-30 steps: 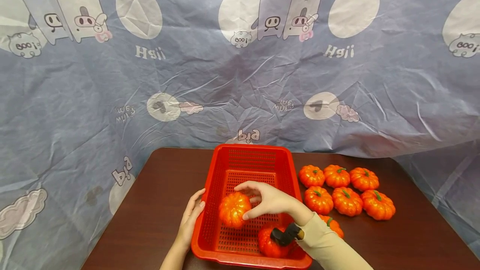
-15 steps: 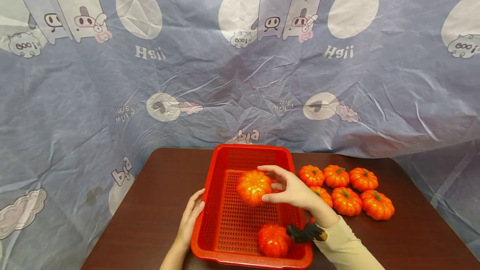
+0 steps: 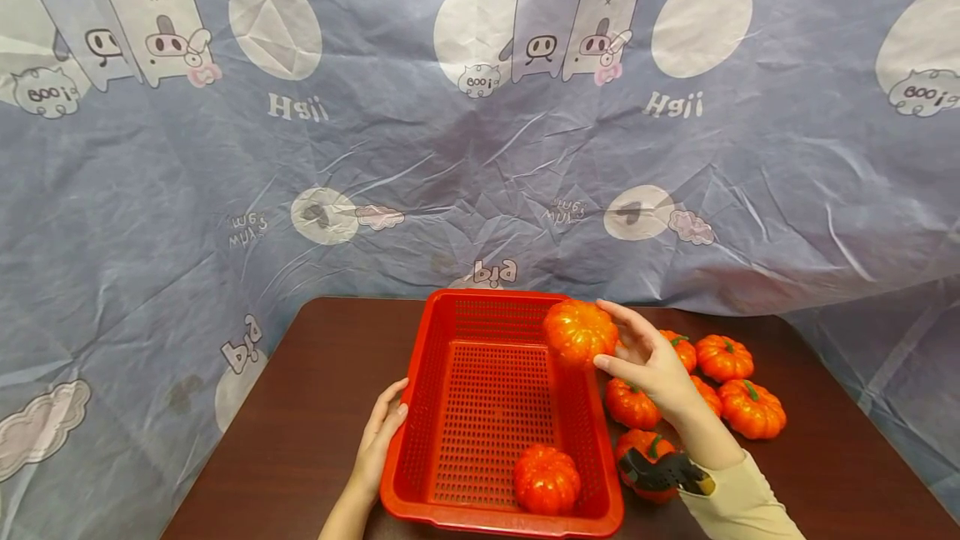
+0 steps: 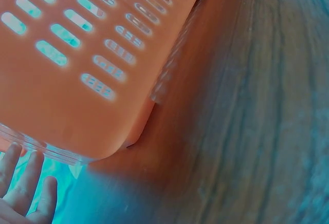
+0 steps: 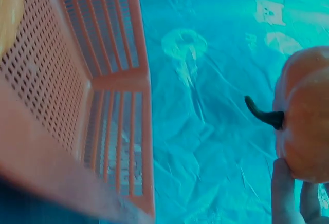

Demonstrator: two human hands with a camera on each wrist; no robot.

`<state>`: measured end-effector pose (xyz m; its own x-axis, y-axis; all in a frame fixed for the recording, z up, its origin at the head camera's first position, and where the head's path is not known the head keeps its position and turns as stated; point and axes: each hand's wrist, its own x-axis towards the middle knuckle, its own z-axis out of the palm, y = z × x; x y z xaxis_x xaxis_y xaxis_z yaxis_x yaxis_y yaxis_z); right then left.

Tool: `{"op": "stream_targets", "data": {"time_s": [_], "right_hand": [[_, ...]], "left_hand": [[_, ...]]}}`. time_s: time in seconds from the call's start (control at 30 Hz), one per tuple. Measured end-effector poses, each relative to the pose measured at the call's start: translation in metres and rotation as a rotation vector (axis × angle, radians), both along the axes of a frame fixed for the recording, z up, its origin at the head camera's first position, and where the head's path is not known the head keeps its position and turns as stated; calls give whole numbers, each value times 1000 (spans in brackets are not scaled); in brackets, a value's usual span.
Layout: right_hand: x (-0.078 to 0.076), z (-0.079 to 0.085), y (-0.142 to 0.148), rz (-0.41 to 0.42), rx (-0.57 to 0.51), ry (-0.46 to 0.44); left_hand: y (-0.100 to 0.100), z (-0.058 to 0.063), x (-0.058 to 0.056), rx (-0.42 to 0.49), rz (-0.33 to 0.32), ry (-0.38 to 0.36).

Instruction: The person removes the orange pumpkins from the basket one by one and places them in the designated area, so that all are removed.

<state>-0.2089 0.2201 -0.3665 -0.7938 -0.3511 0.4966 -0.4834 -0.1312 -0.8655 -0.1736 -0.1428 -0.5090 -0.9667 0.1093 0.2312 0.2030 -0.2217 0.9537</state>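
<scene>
My right hand (image 3: 652, 361) holds an orange toy pumpkin (image 3: 580, 333) above the far right rim of a red plastic basket (image 3: 427, 348). In the right wrist view, that pumpkin (image 5: 306, 116) shows its curved green stem, and fingertips (image 5: 282, 178) touch its lower side. A second pumpkin (image 3: 547, 480) sits inside the basket at the near right corner. My left hand (image 3: 377, 440) rests against the basket's left rim, its fingers looking fairly straight. The left wrist view has these fingers (image 4: 31, 178) beside the slotted basket wall (image 4: 77, 106).
Several more pumpkins (image 3: 752, 409) stand on the dark wooden table (image 3: 322, 390) to the right of the basket, some partly hidden by my right arm. One of them (image 3: 643, 448) is behind the black wrist strap (image 3: 660, 471). A grey-blue printed cloth (image 3: 450, 148) hangs behind the table.
My right hand has carried the pumpkin from over the basket's middle to the right and away from me, up to its far right rim. My left hand has stayed at the left rim.
</scene>
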Motion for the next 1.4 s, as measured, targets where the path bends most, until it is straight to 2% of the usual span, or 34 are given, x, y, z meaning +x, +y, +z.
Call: {"op": "stream_targets", "data": {"time_s": [0.2,0.47,0.57,0.7,0.8,0.87,1.1,1.4], "right_hand": [[6,2,24,-91,-41,18],[16,0,50,-197,-87,-17],[19,-5,59,-181,-142,-6],[22,-13,68,-125,-284,-7],[25,-21,74,-117,-379,-34],[28,-26,78,-131,-406,-47],[39,-44,91,-201,-403,-86],[49,-68,108,-267,-311,-129]], "left_hand": [[0,-1,0,9,16,-30],[0,0,0,-3,22,-35],[0,0,0,-5,20,-32],[0,0,0,-15,11,-11],[0,-1,-1,-22,6,3],[-1,-1,-1,-23,4,3],[-1,-1,0,-25,9,-4],[0,-1,0,-26,8,-12]]}}
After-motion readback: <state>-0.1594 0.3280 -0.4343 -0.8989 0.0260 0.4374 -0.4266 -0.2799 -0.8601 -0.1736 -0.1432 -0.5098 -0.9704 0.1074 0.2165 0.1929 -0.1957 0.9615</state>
